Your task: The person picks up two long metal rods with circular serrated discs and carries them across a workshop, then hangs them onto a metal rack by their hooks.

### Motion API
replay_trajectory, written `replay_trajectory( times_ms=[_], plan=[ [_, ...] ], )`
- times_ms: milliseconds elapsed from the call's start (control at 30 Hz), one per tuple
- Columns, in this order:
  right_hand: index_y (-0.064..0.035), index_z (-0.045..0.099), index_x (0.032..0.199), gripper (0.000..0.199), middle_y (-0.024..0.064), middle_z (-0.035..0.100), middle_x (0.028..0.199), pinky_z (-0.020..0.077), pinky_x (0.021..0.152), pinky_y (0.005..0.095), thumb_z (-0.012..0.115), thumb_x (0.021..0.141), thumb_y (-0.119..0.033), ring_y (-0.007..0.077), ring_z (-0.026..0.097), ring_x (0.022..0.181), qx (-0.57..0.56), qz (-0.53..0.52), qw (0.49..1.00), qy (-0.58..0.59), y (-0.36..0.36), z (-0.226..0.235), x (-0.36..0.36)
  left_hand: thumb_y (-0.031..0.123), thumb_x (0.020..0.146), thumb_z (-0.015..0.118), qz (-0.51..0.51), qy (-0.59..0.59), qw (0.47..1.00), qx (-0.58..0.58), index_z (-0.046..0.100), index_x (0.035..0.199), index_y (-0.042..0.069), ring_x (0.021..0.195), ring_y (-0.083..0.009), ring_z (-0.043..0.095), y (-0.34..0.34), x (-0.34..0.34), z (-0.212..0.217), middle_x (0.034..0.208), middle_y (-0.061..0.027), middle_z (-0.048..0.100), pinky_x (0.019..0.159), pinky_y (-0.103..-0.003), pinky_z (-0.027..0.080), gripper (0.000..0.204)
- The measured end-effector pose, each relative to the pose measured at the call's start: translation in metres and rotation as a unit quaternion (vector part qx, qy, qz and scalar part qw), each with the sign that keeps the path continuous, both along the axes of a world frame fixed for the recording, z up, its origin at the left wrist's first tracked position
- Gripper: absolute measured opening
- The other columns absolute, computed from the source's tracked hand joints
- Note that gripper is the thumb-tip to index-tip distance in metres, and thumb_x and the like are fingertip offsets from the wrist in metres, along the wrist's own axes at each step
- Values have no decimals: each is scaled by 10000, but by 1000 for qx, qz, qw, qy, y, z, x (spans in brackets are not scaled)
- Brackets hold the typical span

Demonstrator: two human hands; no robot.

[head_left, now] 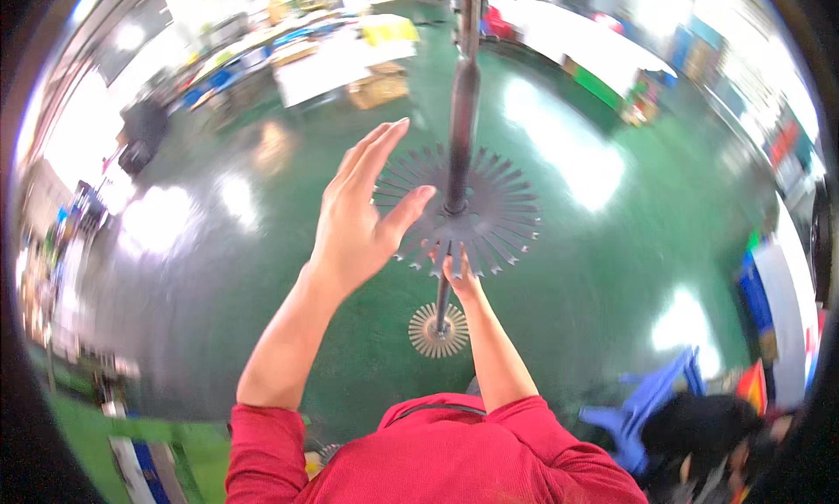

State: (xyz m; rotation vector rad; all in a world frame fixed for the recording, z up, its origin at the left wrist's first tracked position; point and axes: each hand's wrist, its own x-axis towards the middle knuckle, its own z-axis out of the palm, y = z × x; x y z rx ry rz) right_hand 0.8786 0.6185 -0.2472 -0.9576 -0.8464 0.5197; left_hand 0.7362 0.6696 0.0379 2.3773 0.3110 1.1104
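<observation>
Pole (461,111) and its two slotted discs fill the middle of the view: a dark upright rod seen almost end-on from above, so its long axis runs up the picture, from the small pale disc (438,330) low down by the floor to the far end at the top edge. Partway along it sits the large grey disc (476,211), a ring of radial teeth set square to the rod.

The right hand (458,277) is the nearer one to the work. It sits directly under the large disc, just beside the rod, and its fingers (447,261) curl upward against the disc's lower teeth; whether they truly pinch a tooth or only press on it cannot be told, since the disc hides most of them.

The left hand (363,215) is raised flat and open on the left of the rod, fingers spread long and holding nothing, thumb tip pointing toward the rod close above the disc's hub. The disc thus lies to the right of this palm and behind it, close by but seemingly apart.

Glossy green floor (612,268) lies beneath; a blue plastic chair (642,403) stands at lower right.
</observation>
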Motion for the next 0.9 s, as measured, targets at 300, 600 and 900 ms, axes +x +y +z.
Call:
replay_trajectory(
  times_ms=[300,600,900],
  plan=[
    [-5,579,908,165,34,597,774,404,573,251,597,789,-118,111,510,643,-138,309,940,31,81,22,25,357,732,738,8,36,904,-427,422,1260,-24,1076,-198,528,80,52,-17,1149,-166,547,919,-342,398,725],
    [-21,490,1165,387,43,574,1011,478,717,324,604,814,-138,166,543,867,-251,660,704,-78,143,-100,53,389,856,601,335,-181,811,-443,453,546,119,461,-52,395,13,71,-65,496,29,448,453,-242,301,437],
    [-42,546,1146,391,77,613,1083,472,815,344,623,800,-206,214,570,1006,-413,732,278,-465,201,-131,100,332,884,580,631,-437,583,-267,456,574,126,478,-49,349,-165,25,-132,523,63,409,451,-231,255,393]
  ],
)
